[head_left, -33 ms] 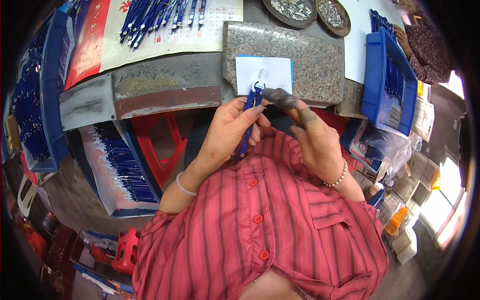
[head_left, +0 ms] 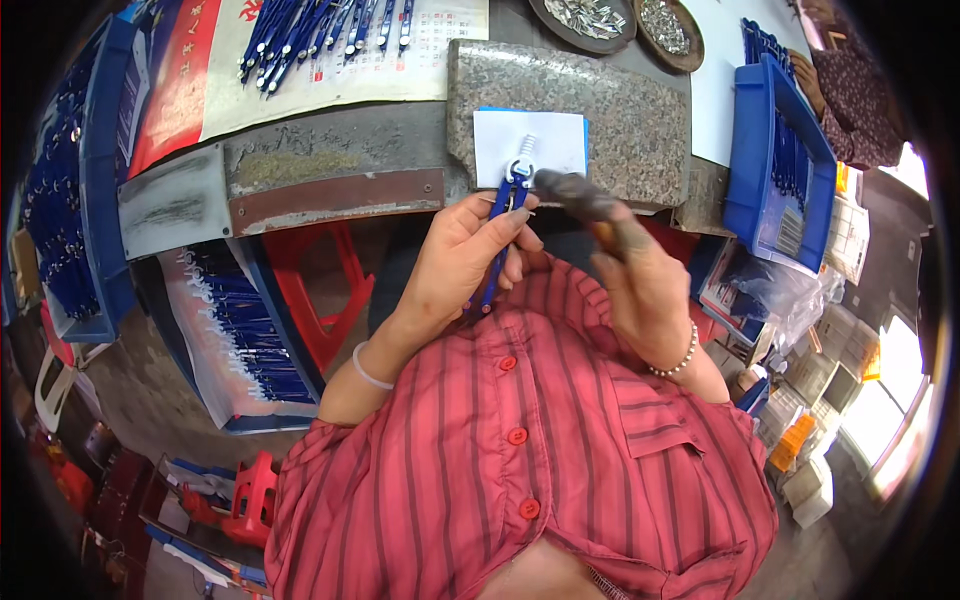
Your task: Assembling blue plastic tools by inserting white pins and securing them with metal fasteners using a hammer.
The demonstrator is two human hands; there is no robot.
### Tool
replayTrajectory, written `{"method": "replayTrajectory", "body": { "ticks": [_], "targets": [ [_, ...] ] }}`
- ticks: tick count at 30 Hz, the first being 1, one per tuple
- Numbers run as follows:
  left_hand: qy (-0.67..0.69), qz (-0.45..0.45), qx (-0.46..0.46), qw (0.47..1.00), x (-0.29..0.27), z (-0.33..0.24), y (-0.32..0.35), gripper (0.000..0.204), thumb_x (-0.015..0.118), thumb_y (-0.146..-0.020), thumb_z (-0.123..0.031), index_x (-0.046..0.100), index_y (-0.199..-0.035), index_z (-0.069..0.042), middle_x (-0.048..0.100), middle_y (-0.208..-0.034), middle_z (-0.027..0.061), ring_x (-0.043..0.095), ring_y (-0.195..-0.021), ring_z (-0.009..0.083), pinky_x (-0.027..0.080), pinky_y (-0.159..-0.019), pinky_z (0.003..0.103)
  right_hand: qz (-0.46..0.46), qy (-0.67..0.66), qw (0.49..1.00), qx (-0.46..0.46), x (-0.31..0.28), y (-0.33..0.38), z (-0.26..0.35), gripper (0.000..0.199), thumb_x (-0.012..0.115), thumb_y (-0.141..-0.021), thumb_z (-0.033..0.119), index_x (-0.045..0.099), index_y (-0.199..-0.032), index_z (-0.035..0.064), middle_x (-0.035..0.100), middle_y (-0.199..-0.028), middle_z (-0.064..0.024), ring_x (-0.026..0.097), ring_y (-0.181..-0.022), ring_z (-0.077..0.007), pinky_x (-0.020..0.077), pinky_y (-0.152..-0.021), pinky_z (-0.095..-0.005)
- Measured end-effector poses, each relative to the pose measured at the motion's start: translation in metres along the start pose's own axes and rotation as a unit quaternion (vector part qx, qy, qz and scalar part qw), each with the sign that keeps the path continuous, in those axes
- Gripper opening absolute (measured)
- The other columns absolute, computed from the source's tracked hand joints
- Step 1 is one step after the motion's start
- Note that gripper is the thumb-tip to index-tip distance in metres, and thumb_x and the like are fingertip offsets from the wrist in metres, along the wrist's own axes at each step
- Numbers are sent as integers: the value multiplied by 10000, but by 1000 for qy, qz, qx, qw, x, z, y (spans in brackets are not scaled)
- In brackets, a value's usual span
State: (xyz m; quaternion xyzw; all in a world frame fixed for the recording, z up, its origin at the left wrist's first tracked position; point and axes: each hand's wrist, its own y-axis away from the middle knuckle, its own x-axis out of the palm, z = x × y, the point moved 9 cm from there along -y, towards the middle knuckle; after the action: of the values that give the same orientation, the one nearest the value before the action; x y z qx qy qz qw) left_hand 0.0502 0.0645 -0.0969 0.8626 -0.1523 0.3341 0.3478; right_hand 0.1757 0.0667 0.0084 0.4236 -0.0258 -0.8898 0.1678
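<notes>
My left hand (head_left: 465, 250) grips a blue two-legged piece (head_left: 500, 235), which looks like a drawing compass. Its white ringed head (head_left: 519, 168) rests on a white pad (head_left: 560, 135) with a blue edge. Below the hand, the slim blue legs hang toward my shirt. A thin pin-like metal bit seems to cross the piece at the fingertips. In my right hand (head_left: 645, 290) is a hammer (head_left: 575, 195) with a dark head and a wooden handle. Its head hovers just right of the blue piece, apart from it. The pad lies on a speckled stone slab (head_left: 640, 120).
Blue pieces (head_left: 330, 35) lie on a calendar sheet at the far left. Two bowls (head_left: 583, 48) of small metal parts stand beyond the slab. Blue bins (head_left: 108, 200) of such pieces flank the bench. At far right is another person's hand (head_left: 806, 80).
The hammer and my right hand have shifted slightly right, away from the blue piece. My left hand stays nearly still.
</notes>
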Motion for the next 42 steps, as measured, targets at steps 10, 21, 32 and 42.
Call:
{"method": "replayTrajectory", "body": {
  "ticks": [10,21,32,42],
  "targets": [
    [-18,-1,-15,1000,-3,6,1,274,537,-941,-190,555,-1125,12,645,-784,59,554,-555,55,455,-504,190,17,21,1000,-4,-3,1,13,573,571,-828,25,378,-1363,92,629,-1047,-163,643,-810,-349,520,-646,-385],
    [-10,3,-2,1000,-1,-1,-4,252,543,-938,-182,564,-1104,7,644,-781,65,551,-549,64,447,-497,193,-33,-30,999,-13,-2,-3,2,517,513,-830,-91,441,-1321,58,640,-1093,-134,637,-991,-219,506,-777,-268],
    [-5,14,-1,1000,1,0,0,274,533,-943,-187,555,-1132,10,642,-781,63,547,-549,60,451,-503,191,-30,22,998,-43,-11,-3,12,542,561,-850,39,369,-1357,29,631,-965,-195,630,-772,-348,494,-616,-358],
    [-28,12,-7,1000,-1,-3,-5,279,532,-944,-187,550,-1134,15,639,-777,61,555,-565,61,456,-515,192,-6,-50,999,-8,1,-9,7,512,565,-855,36,407,-1342,52,621,-1008,-212,627,-860,-372,509,-677,-379]
  ]
}}
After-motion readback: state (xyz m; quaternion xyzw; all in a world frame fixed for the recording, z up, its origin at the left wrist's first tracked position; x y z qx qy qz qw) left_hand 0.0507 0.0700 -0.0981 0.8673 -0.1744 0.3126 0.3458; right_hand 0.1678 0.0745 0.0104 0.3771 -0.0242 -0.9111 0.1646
